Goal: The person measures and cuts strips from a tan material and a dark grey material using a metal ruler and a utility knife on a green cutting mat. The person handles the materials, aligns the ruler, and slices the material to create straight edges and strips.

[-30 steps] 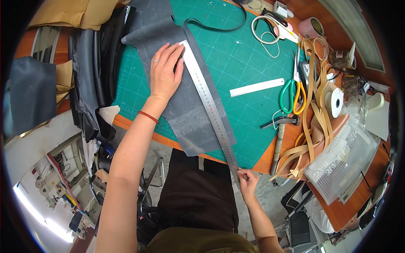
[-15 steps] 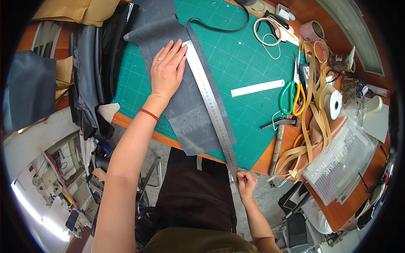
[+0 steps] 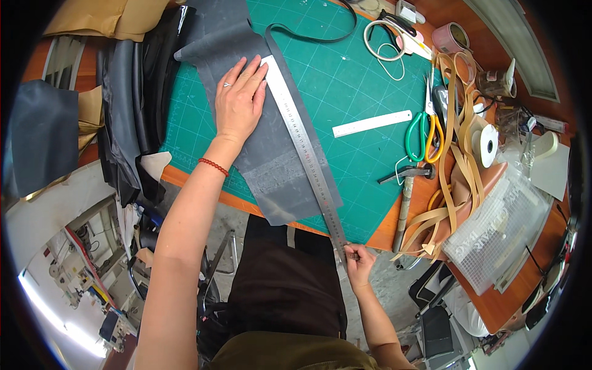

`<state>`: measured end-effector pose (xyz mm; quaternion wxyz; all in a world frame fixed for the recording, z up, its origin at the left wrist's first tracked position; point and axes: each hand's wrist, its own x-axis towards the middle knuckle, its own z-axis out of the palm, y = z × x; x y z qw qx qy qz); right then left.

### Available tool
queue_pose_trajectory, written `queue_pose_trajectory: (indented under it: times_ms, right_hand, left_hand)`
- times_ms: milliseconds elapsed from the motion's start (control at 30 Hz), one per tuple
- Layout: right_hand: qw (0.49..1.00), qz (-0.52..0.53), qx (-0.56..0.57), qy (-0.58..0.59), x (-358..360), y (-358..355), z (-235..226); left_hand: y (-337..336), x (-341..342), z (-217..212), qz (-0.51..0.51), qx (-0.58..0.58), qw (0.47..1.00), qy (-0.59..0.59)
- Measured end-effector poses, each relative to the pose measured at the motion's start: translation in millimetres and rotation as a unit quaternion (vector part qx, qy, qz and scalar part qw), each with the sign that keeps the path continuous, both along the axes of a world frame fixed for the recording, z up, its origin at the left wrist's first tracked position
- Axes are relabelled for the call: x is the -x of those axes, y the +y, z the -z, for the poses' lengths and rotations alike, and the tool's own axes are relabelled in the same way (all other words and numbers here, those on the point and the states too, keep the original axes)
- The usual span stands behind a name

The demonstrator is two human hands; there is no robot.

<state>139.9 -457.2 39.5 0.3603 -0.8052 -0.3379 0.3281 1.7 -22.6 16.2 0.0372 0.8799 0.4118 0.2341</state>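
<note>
A long steel ruler (image 3: 302, 142) lies slantwise along a piece of dark grey leather (image 3: 259, 166) on the green cutting mat (image 3: 364, 86). My left hand (image 3: 239, 102) rests flat on the leather, fingers stretched, its fingertips at the ruler's far end. Closed around the ruler's near end, which sticks out past the table's front edge, is my right hand (image 3: 359, 266). A narrow strip of the leather shows along the ruler's right side. Close to that same side, a dark strap (image 3: 320, 41) curls over the mat.
A short white ruler (image 3: 372, 124) lies on the mat. To its right are scissors with green and yellow handles (image 3: 423, 135), a hammer (image 3: 407, 173), tan straps (image 3: 453, 203) and a white spool (image 3: 488, 146). Black leather rolls (image 3: 157, 80) hang over the table's left side.
The whole view has shifted slightly. Both hands, the ruler and the leather keep about the same places relative to each other.
</note>
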Motion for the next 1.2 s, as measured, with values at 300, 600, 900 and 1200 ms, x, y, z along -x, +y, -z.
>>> queue_pose_trajectory:
  times_ms: [300, 600, 900, 1200]
  right_hand:
    - [0.998, -0.013, 0.030, 0.046, -1.7, -3.0, -12.0]
    - [0.996, -0.032, 0.080, -0.006, -9.3, -9.5, -6.4]
    - [0.950, -0.137, -0.114, -0.257, -98.0, 136.8, -47.4]
    - [0.937, -0.280, -0.009, -0.211, -178.5, 257.0, -33.2]
  left_hand:
    - [-0.1, -2.9, 0.5, 0.001, -0.003, 1.000, 0.000]
    - [0.9, -1.3, 1.7, 0.004, -0.009, 1.000, 0.007]
    - [-1.0, 1.0, -1.9, 0.012, 0.014, 1.000, 0.023]
    - [-12.6, 8.6, -15.7, 0.067, 0.139, 0.983, 0.094]
